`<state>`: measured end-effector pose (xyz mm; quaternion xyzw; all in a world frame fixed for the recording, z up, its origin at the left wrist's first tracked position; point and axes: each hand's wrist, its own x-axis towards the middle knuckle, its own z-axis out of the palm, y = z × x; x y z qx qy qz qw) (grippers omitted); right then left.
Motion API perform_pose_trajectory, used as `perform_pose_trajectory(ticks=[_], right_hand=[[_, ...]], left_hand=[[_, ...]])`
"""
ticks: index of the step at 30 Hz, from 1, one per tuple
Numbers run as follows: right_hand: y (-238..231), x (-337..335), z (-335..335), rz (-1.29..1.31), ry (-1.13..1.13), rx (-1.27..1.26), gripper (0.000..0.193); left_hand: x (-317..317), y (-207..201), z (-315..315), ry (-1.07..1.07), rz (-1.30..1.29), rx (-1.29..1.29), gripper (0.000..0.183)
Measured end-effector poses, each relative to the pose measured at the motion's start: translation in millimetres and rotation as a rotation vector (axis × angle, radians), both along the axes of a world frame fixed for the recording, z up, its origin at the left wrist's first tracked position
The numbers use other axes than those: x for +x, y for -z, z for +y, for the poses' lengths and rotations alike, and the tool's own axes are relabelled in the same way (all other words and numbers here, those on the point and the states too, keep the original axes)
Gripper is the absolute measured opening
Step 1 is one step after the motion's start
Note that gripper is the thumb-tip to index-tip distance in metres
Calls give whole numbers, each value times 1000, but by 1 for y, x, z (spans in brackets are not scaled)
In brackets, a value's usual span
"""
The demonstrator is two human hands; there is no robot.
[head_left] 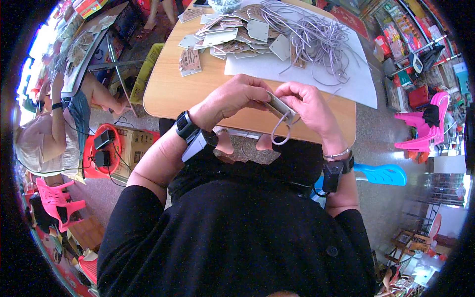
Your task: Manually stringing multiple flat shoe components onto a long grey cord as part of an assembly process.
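Note:
My left hand (236, 97) and my right hand (308, 106) meet above the near edge of the wooden table (168, 89). Together they pinch a small flat card tag (280, 106). A pale cord loop (281, 131) hangs down from the tag below my right fingers. Further back on the table lies a heap of similar card tags (232, 34) and a tangle of pale cord loops (316, 37) on a white sheet (257, 64). Both wrists wear dark bands.
Another person (49, 133) sits at the left beside a cardboard box (133, 148) and a red stool. Pink plastic chairs (420, 133) stand at the right and lower left. A blue chair part (383, 174) sits by my right elbow.

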<state>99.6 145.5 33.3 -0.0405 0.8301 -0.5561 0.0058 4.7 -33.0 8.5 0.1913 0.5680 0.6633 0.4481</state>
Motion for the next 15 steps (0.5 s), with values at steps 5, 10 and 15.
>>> perform_pose_trajectory(ticks=[5,10,15], right_hand=[[0,-1,3,-60,16,56,10],[-6,-1,-1,-118,11,156,14],[3,2,2,-68,26,17,15]], left_hand=[[2,-2,2,-7,-19,-1,19],[0,1,2,2,-23,11,20],[-1,-1,1,10,-6,-9,20]])
